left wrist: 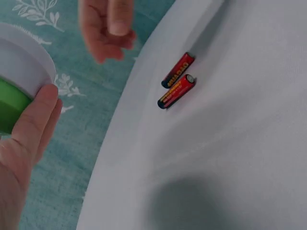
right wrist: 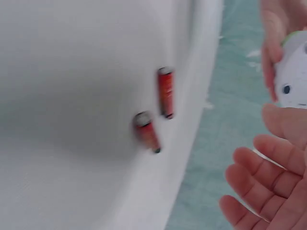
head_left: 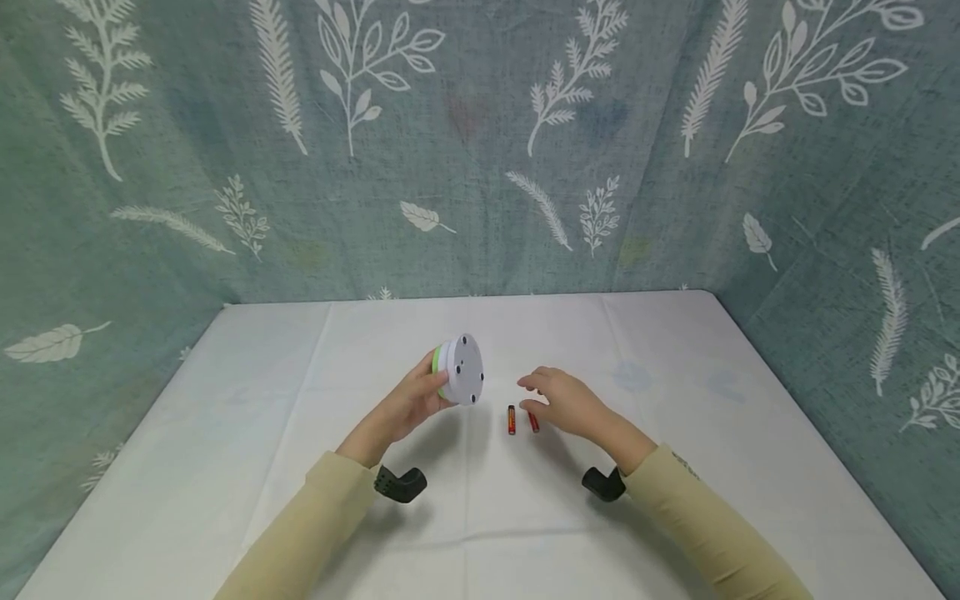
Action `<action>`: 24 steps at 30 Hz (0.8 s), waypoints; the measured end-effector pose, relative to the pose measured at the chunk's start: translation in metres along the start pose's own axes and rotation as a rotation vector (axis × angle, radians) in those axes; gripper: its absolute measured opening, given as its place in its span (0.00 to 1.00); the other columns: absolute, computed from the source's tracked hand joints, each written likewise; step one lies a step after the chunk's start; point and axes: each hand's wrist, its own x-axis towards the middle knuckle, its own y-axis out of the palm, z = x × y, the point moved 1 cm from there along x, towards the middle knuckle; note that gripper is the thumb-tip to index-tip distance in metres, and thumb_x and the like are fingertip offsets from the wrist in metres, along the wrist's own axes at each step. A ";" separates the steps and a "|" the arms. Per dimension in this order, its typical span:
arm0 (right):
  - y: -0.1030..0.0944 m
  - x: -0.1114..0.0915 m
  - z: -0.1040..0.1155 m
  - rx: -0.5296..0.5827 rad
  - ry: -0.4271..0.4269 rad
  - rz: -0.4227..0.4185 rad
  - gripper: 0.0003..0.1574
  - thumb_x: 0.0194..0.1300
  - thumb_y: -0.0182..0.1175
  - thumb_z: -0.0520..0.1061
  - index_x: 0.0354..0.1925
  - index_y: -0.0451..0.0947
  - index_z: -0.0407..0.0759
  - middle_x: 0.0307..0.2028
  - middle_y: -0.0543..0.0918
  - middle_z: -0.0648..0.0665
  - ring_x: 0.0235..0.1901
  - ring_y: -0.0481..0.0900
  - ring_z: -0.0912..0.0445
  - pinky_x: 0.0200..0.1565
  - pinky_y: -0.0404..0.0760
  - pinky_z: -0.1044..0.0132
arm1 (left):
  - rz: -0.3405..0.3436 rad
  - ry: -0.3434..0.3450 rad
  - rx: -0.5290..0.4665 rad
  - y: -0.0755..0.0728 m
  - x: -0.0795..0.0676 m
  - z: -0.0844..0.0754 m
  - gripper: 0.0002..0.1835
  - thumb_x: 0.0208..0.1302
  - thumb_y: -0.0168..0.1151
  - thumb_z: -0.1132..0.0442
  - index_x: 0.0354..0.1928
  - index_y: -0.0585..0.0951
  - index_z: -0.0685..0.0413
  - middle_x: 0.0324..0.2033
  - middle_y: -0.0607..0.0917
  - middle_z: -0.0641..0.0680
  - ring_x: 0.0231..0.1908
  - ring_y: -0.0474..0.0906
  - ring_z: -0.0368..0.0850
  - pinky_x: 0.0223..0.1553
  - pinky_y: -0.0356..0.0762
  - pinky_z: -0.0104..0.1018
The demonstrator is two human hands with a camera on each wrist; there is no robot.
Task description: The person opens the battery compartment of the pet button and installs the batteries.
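My left hand (head_left: 408, 404) grips a round white device (head_left: 467, 371) with a green band, fingers and thumb around its side. Its flat white face, dotted with several small dark spots, is turned to the right in the head view. To the right, my right hand (head_left: 566, 402) hovers above the table with loosely bent fingers and nothing visible in its grasp. Below its fingertips lie two small red batteries, a left one (head_left: 512, 420) and a right one (head_left: 533, 422), side by side and slightly apart. The hand partly covers the right battery in the head view.
A white cloth (head_left: 285, 492) covers the table, with faint fold lines. Green-blue curtains (head_left: 465, 233) with white leaf prints stand behind it and along both sides. A black wrist mount sits below each hand, by the cuff of the beige sleeves (head_left: 315, 517).
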 end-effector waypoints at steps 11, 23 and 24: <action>-0.013 0.008 0.023 0.509 0.100 -0.094 0.24 0.65 0.55 0.48 0.57 0.70 0.41 0.46 0.78 0.43 0.38 0.76 0.54 0.36 0.78 0.65 | 0.055 0.002 0.066 0.004 0.002 0.012 0.45 0.57 0.61 0.52 0.69 0.45 0.50 0.64 0.56 0.61 0.57 0.65 0.49 0.58 0.65 0.51; 0.000 0.016 0.037 1.073 0.409 0.159 0.34 0.67 0.50 0.56 0.65 0.55 0.43 0.52 0.73 0.37 0.40 0.80 0.45 0.38 0.82 0.58 | 0.086 0.142 0.110 0.009 0.001 0.010 0.45 0.47 0.71 0.56 0.61 0.50 0.45 0.54 0.65 0.51 0.49 0.69 0.43 0.45 0.76 0.34; 0.002 0.017 0.037 1.109 0.416 0.174 0.35 0.67 0.49 0.56 0.65 0.55 0.43 0.52 0.73 0.37 0.39 0.81 0.45 0.36 0.82 0.59 | 0.083 0.147 0.119 0.009 0.001 0.010 0.45 0.47 0.71 0.56 0.61 0.50 0.45 0.54 0.65 0.50 0.48 0.69 0.42 0.45 0.76 0.34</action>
